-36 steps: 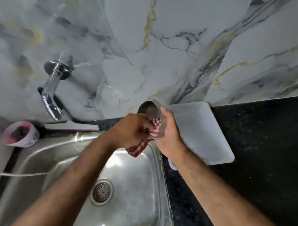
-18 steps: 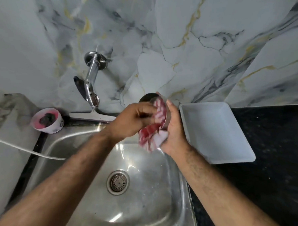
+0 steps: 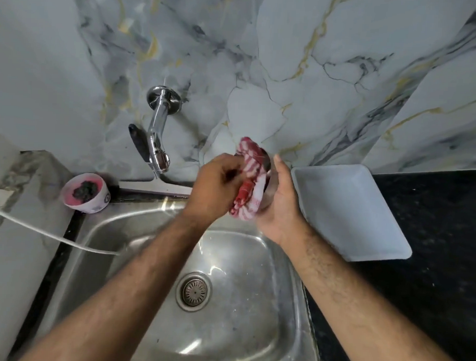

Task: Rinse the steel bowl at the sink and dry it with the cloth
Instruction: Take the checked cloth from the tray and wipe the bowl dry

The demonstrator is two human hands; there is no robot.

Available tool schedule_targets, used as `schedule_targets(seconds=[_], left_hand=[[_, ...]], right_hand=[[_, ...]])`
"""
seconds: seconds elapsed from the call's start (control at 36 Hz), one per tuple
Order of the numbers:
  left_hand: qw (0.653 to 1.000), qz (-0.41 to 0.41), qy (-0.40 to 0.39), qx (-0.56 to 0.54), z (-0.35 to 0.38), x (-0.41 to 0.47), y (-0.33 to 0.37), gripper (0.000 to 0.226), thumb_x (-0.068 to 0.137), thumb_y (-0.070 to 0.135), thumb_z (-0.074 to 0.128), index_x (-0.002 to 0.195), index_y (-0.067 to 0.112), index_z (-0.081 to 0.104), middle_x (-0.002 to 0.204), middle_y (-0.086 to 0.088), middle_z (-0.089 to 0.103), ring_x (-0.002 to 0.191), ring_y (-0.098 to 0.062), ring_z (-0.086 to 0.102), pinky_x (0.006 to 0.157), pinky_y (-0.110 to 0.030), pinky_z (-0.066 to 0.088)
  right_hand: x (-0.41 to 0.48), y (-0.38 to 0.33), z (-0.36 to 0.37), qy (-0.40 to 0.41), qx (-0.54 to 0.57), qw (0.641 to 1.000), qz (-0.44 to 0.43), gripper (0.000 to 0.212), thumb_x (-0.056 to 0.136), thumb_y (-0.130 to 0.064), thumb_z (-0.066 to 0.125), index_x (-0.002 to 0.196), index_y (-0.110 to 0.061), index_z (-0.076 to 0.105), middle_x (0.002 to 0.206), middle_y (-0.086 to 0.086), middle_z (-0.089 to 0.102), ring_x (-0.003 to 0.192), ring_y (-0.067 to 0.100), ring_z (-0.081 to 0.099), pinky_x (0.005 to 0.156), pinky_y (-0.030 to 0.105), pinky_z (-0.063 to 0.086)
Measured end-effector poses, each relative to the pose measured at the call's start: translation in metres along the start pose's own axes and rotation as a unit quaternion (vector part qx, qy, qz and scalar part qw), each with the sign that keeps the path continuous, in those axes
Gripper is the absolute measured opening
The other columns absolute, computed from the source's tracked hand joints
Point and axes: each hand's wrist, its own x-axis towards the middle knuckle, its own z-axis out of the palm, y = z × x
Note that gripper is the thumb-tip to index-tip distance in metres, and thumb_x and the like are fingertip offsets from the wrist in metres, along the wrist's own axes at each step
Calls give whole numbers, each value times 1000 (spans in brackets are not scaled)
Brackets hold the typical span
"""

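Above the far edge of the square stainless-steel sink [image 3: 252, 331], both hands meet. The right hand [image 3: 280, 209] cups the small round steel bowl [image 3: 267, 165], its fingers wrapped around the far side; only a sliver of the bowl's rim and wall shows between that hand and the cloth. The left hand [image 3: 217, 187] is clenched around the bunched red-and-white striped cloth [image 3: 249, 180], pressing it against the bowl's open side, so the cloth sits directly at 9 o'clock of the bowl and touches it.

At 9 o'clock from the hands, the curved chrome tap [image 3: 158, 130] projects from the grey-and-gold marbled wall [image 3: 291, 60]; no water shows at its spout. Farther toward 9 o'clock, a small pink round tub holding a dark scrubber [image 3: 85, 192] stands at the sink's far left corner, and a thin white hose [image 3: 38, 230] runs across the left rim. At 3 o'clock, just beside the right hand, a shallow white rectangular tray [image 3: 350, 212] lies on the black speckled table [image 3: 432, 270]. The round slotted drain [image 3: 194, 291] lies at 6 o'clock, in the basin between the two forearms.
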Motion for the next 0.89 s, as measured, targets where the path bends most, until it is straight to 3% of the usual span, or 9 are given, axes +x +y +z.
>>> schedule_targets(seconds=[0.06, 0.14, 0.22, 0.33, 0.44, 0.56, 0.67, 0.75, 0.89], left_hand=[[995, -8, 79, -60, -7, -8, -4, 15, 98, 16, 73, 110, 7, 78, 113, -15, 72, 103, -34, 71, 88, -53, 62], [986, 58, 110, -108, -18, -25, -11, 20, 98, 28, 67, 116, 21, 73, 115, -8, 67, 109, -36, 68, 90, -60, 58], [983, 174, 64, 10, -7, -31, -8, 19, 101, 17, 62, 119, 23, 66, 115, 0, 61, 111, -11, 59, 98, -48, 50], [972, 207, 6, 108, 9, -24, 1, 26, 106, 27, 48, 121, 11, 60, 106, 3, 68, 99, -10, 63, 114, -52, 37], [968, 201, 72, 130, 15, -22, 11, 32, 102, 33, 47, 93, 5, 59, 66, -6, 64, 63, -30, 58, 74, -44, 50], [981, 116, 146, 54, 23, -16, 11, 28, 103, 36, 50, 93, 10, 57, 62, -6, 67, 58, -27, 65, 56, -41, 52], [983, 20, 173, -56, 40, -21, 14, 25, 103, 41, 52, 97, 18, 60, 71, -4, 69, 61, -24, 66, 59, -41, 57], [956, -64, 198, -206, 43, -24, 12, 18, 106, 41, 51, 99, 33, 65, 83, 6, 73, 71, -14, 68, 67, -36, 57], [951, -59, 229, -200, 40, -26, 4, 30, 116, 18, 36, 126, 7, 63, 91, 40, 69, 86, 20, 65, 75, -1, 48]], right_hand=[[-1, -14, -2, 20, 55, 998, 11, 81, 96, -74, 57, 152, -17, 62, 153, 24, 65, 142, 45, 61, 122, 67, 42], [-6, -32, -9, 83, 109, 990, 25, 75, 93, -73, 62, 142, -17, 67, 140, 25, 74, 126, 48, 68, 100, 76, 55], [-12, -29, -4, 65, 85, 993, 50, 69, 101, -66, 51, 129, -9, 77, 121, 19, 79, 102, 38, 76, 84, 55, 65], [-18, -19, -3, 7, 46, 997, 63, 54, 104, -54, 45, 137, -18, 66, 130, 17, 74, 119, 35, 69, 106, 50, 53], [-17, -9, -14, 47, -27, 995, 83, 55, 107, -48, 44, 137, -10, 71, 147, 22, 70, 135, 39, 66, 118, 64, 48], [-17, 6, -30, 169, -332, 896, -243, 33, 104, -48, 54, 90, -28, 76, 94, 5, 82, 90, 27, 76, 82, 48, 65], [-15, -1, -25, 145, -405, 832, -350, 50, 101, -52, 60, 60, -22, 57, 49, -15, 47, 50, 1, 41, 48, 32, 36], [-13, -14, -14, 176, -261, 907, -281, 55, 88, -46, 74, 51, -24, 41, 51, -13, 33, 52, 9, 33, 54, 34, 32], [-15, -25, -15, 187, 109, 974, -73, 23, 96, -23, 80, 74, -19, 84, 74, 2, 81, 63, 19, 77, 54, 30, 63]])
